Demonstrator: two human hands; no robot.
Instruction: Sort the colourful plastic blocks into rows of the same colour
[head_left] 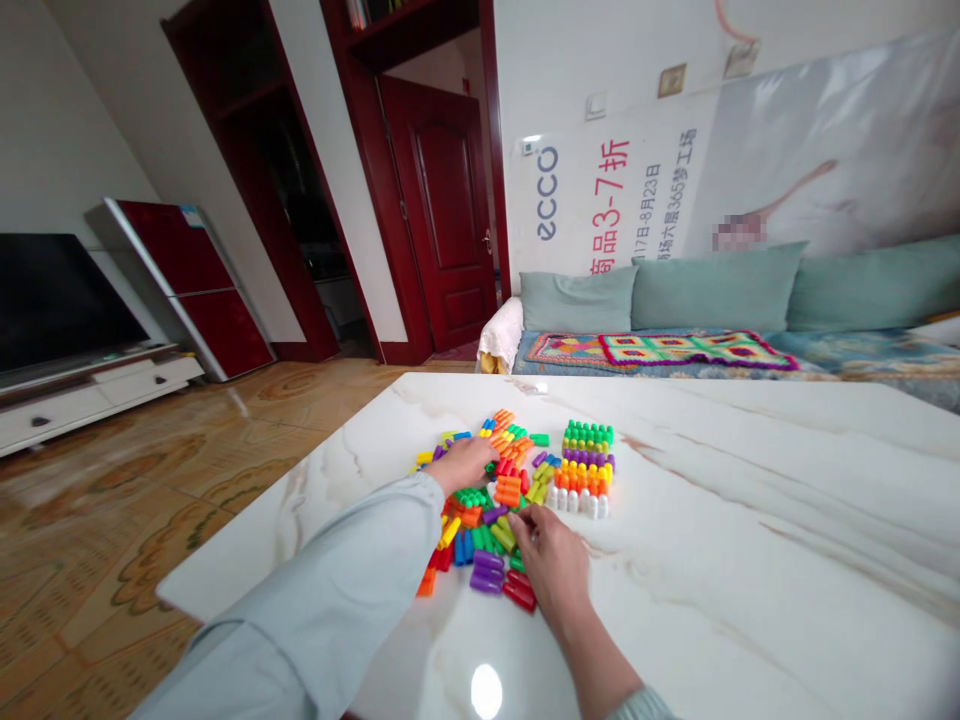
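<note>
The left hand is stretched forward from a pale blue sleeve, palm down, and is laid flat over the far left part of a pile of loose blocks. Its fingers are curved lightly over the pieces. The grip is turned away from the camera, so whether anything is held under it cannot be told.

The right hand is held closer in, wrist bare, back of the hand up. Its fingers are bent towards the near right edge of the pile, and the fingertips are seen touching yellow and green pieces there. This grip is only loosely curled – whether a piece is pinched in it cannot be told either.

The pile is spread on the white marbled counter, near its left edge, between the two hands. The pieces are small plastic pegs with rounded studs – orange, green, blue, yellow, purple and red – lying in no order. A few purple ones and red ones are lying nearest, just left of the right hand. Just beside the pile, on its right, a joined slab of blocks is laid flat in rows: green, purple, orange, then white nearest.
</note>
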